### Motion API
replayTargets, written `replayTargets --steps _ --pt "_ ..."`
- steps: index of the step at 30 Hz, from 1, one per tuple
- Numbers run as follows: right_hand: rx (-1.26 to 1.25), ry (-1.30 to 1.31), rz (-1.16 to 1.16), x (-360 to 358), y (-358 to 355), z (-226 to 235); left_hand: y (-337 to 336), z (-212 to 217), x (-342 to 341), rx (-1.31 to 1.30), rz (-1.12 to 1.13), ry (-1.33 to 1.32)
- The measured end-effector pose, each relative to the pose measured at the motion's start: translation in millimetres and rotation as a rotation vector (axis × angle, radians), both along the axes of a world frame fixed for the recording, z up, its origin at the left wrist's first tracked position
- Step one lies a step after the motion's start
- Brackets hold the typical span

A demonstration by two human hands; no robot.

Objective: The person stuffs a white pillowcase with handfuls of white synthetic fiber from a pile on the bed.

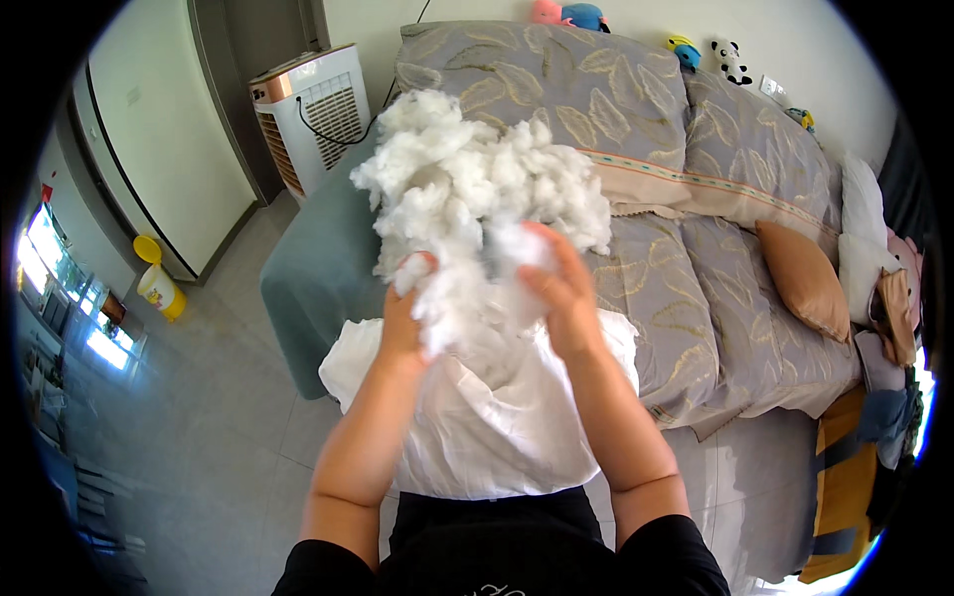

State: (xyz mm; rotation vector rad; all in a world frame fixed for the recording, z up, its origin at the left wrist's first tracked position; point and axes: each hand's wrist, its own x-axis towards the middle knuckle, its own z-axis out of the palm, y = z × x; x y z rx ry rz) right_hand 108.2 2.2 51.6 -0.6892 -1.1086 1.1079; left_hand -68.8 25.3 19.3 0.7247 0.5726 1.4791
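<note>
The sofa (676, 298) is the largest item; its grey cover carries a pale leaf pattern, with a blue-green covering over the armrest (313, 268) at the left end. The stuffing (477, 179) is heaped at that end, against the armrest and in front of the backrest. It is white, loose and fluffy, broken into many rounded, uneven clumps; the surface is lumpy, with soft grey shading in the hollows. A looser trail runs down from the heap between the hands.

The white cloth (487, 427) lies below the heap, close to the person's body; it is plain, thin and creased, its upper part gathered in folds. Stuffing meets its upper middle; whether this sits inside an opening or on top cannot be determined.

A white air cooler (318, 109) with a copper-coloured top stands beyond the armrest. A brown cushion (805, 278) leans at the right of the sofa.

The left hand (402, 308) is closed around stuffing, its fingers partly hidden by the fibre. The right hand (561, 288) has fingers and thumb bent, pinching a wispy tuft (519, 245); the tuft is blurred and its edges are indistinct.
</note>
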Motion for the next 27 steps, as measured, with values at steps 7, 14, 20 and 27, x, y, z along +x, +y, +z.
replayTargets --steps 7,14,20,27 --pt "0.361 -0.535 -0.308 -25.3 6.9 -25.3 -7.4 2.9 28.8 0.037 0.068 -0.020" --pt "0.015 -0.057 -0.193 3.1 15.6 -18.6 3.6 12.8 6.4 -0.016 0.108 -0.156" --pt "0.348 -0.472 -0.340 -45.0 -2.7 -11.6 -11.8 10.3 35.4 -0.059 0.071 -0.039" --pt "-0.202 -0.141 -0.200 1.9 9.9 -13.0 1.2 9.0 8.8 -0.059 0.079 -0.151"
